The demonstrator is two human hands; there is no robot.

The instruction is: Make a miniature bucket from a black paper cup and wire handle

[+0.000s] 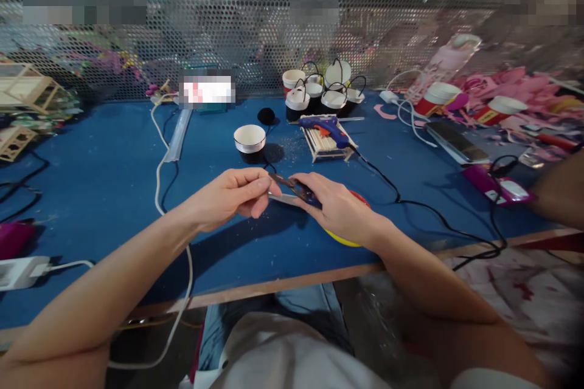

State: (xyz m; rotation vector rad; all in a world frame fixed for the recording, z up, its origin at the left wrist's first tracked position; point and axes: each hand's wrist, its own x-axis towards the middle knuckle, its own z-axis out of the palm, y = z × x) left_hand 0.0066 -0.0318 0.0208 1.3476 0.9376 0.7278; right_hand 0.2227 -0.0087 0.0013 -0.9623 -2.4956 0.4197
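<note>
My left hand (241, 193) is closed, thumb and fingertips pinched together at the tips of the scissors. What it pinches is hidden or too small to name. A thin black cord (270, 165) shows just behind those fingertips. In my right hand (340, 203) are scissors (288, 199), with one dark blade and one silver blade spread apart toward my left hand. Red and yellow edges (343, 238) show around my right hand; whether they belong to the scissors I cannot tell. Just beyond my hands stands a white-and-black cup (250, 140), with a black fuzzy ball (266, 115) behind it.
A blue glue gun (326, 127) lies on a small wooden rack (325, 147), its black cable trailing right. Several cups with black handles (314, 94) stand behind. A phone (456, 141) lies to the right, near another person's arm (563, 200). A white cable (159, 182) crosses the left side.
</note>
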